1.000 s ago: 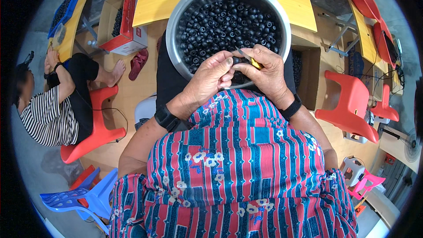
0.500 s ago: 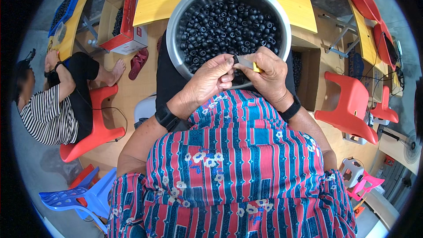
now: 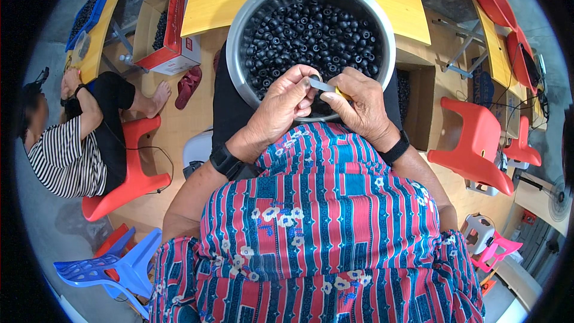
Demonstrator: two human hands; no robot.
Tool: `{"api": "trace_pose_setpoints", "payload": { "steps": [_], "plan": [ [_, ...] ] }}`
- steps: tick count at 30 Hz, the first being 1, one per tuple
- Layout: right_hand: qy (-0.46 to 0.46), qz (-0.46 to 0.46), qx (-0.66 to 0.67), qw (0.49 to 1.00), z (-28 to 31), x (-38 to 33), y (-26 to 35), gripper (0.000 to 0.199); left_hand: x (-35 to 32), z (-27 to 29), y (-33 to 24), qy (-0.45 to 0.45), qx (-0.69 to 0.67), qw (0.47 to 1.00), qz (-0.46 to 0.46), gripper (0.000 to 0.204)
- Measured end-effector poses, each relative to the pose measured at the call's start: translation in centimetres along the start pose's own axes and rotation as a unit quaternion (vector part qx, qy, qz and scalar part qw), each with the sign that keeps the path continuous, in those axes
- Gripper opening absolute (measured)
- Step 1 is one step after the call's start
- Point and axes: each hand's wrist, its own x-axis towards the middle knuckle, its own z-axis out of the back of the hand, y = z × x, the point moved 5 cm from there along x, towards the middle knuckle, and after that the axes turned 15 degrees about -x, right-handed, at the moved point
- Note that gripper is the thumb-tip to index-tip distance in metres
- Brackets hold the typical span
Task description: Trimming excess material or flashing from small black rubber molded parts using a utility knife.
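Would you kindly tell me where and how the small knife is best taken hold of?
Probably by its yellow handle, coming from the person's right: the bare, flat metal blade points left, so that end looks riskier to hold.

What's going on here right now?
The person's right hand holds a small knife with a yellow handle, its blade at a small black piece pinched in the left hand. Both hands are over the near side of a metal basin full of similar black pieces. Off to the left, a co-worker sits on a red chair.
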Motion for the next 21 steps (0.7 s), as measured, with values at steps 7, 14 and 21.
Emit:
{"api": "trace_pose_setpoints", "payload": {
  "steps": [7,14,21],
  "plan": [
    [0.002,0.013,-0.028,1.0,-0.06,0.06,0.3,0.025,-0.11,-0.39,-0.15,0.016,0.012,1.0,0.004,0.027],
    [0.012,0.023,-0.044,0.999,-0.11,-0.01,0.34,0.02,-0.07,-0.25,-0.04,0.031,0.012,0.999,0.013,0.028],
    [0.007,0.024,-0.051,0.998,-0.09,0.03,0.35,0.025,-0.05,-0.3,-0.09,0.025,0.021,0.999,0.016,0.027]
  ]
}}
